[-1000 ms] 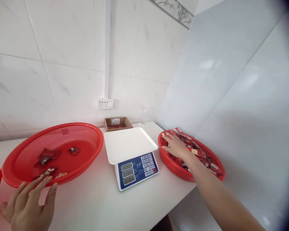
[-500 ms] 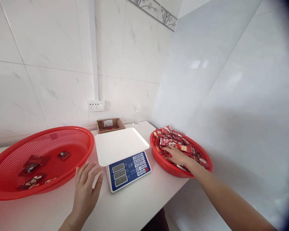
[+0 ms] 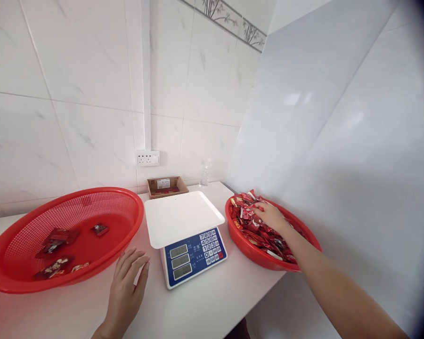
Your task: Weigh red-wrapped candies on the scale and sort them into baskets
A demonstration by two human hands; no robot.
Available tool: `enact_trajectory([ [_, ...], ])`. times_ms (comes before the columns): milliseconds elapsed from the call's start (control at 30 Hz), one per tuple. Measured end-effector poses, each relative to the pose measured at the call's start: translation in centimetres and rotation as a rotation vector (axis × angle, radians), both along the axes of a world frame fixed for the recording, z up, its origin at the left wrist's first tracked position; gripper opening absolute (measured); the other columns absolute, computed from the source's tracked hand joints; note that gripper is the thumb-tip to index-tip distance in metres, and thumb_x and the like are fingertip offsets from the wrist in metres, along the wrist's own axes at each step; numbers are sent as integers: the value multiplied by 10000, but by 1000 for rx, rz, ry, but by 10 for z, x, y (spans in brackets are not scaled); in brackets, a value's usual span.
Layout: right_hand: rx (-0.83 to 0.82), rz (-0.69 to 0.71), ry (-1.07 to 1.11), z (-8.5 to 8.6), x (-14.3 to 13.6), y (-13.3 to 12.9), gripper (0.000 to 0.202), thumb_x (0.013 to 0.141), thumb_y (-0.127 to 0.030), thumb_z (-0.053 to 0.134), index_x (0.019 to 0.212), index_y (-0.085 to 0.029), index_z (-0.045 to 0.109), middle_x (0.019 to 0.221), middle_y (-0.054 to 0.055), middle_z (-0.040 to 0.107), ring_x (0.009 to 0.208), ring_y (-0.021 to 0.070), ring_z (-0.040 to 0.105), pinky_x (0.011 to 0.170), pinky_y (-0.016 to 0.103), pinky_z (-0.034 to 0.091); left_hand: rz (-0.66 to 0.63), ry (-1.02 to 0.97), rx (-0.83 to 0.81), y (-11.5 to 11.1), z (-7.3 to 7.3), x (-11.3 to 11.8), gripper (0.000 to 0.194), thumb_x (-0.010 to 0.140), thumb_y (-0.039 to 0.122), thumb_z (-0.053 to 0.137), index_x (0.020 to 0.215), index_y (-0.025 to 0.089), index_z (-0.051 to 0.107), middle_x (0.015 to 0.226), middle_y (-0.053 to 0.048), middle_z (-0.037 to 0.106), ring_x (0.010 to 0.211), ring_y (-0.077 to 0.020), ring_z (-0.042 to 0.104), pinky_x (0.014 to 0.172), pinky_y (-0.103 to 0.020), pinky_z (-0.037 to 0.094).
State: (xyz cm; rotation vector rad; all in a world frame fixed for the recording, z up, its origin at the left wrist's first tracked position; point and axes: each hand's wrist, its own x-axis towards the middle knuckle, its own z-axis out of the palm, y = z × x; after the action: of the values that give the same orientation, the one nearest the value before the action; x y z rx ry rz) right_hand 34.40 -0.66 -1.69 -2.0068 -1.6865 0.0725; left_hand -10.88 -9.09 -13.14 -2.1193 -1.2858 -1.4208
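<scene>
My left hand [image 3: 127, 287] hovers over the white table in front of the scale, its fingers spread and loosely bent, holding nothing. Inside a red basket [image 3: 247, 256] at the right, my right hand [image 3: 273, 217] reaches into a heap of small red snack packets [image 3: 257, 233]. Its fingers are bent together around a red packet at the top of the heap, partly hidden by the hand. Between the hands stands a digital scale [image 3: 194, 259] with a bare white pan [image 3: 183, 216]. A larger red basket [image 3: 106, 263] at the left holds a few dark red packets [image 3: 58, 240].
Behind the scale, a small cardboard box [image 3: 167, 186] with red contents sits by the tiled wall. A clear plastic bottle [image 3: 205, 173] stands beside it. A wall socket [image 3: 148, 158] is above the box. The table's front edge slants below the right basket.
My right hand has moved farther back over the heap, and its fingers have drawn together. Packets beneath it have shifted. My left hand stays open near the scale; the view has shifted slightly.
</scene>
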Motion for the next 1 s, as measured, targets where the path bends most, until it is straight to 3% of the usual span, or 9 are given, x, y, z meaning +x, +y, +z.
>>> enact_trajectory([
  [100,73,-26,225,18,-19,9,252,774,-358,464,851,-199,644,573,-25,573,519,139,530,546,258,429,-16,-1,-1,0,2,2,140,838,187,519,938,225,609,964,-67,664,1017,-236,582,914,-427,457],
  [233,70,144,536,28,-79,24,251,765,-383,500,873,-191,619,582,-29,575,473,107,519,445,211,401,-19,-12,-25,-2,3,3,149,834,167,524,945,221,609,973,-65,661,1019,-230,581,924,-432,457],
  [400,-100,464,513,11,-169,45,155,766,-289,516,799,-172,612,490,-55,520,377,64,452,338,160,312,2,-41,-63,-5,3,4,146,846,150,504,930,218,601,981,-62,649,1053,-222,562,922,-433,462],
  [533,-240,647,532,-2,-214,54,201,797,-297,525,928,-168,606,484,-62,517,332,60,428,272,154,261,10,-41,-90,-6,5,4,144,852,139,492,913,219,595,967,-56,647,1054,-214,558,930,-430,463],
  [667,-239,621,640,3,-233,57,275,803,-291,564,1049,-170,572,559,-38,573,378,69,477,287,152,329,19,-59,-106,-6,7,3,148,852,147,489,917,222,599,977,-60,647,1067,-214,555,920,-418,472],
  [767,-241,559,793,7,-236,59,290,803,-258,576,1081,-178,574,819,33,662,510,70,559,416,173,479,6,-62,-118,-7,8,4,149,852,146,487,914,222,599,972,-58,648,1052,-209,563,930,-423,464],
  [867,-228,500,812,5,-236,60,261,787,-220,587,1044,-178,597,1048,70,636,640,81,594,520,197,540,0,-72,-125,-7,8,4,146,854,151,486,912,222,599,971,-57,647,1047,-206,565,935,-422,461],
  [1000,-194,427,703,-3,-234,61,191,809,-215,536,980,-169,607,912,54,643,628,93,580,483,194,515,4,-69,-120,-7,7,5,141,854,146,490,914,220,593,976,-56,645,1069,-209,550,942,-425,458],
])
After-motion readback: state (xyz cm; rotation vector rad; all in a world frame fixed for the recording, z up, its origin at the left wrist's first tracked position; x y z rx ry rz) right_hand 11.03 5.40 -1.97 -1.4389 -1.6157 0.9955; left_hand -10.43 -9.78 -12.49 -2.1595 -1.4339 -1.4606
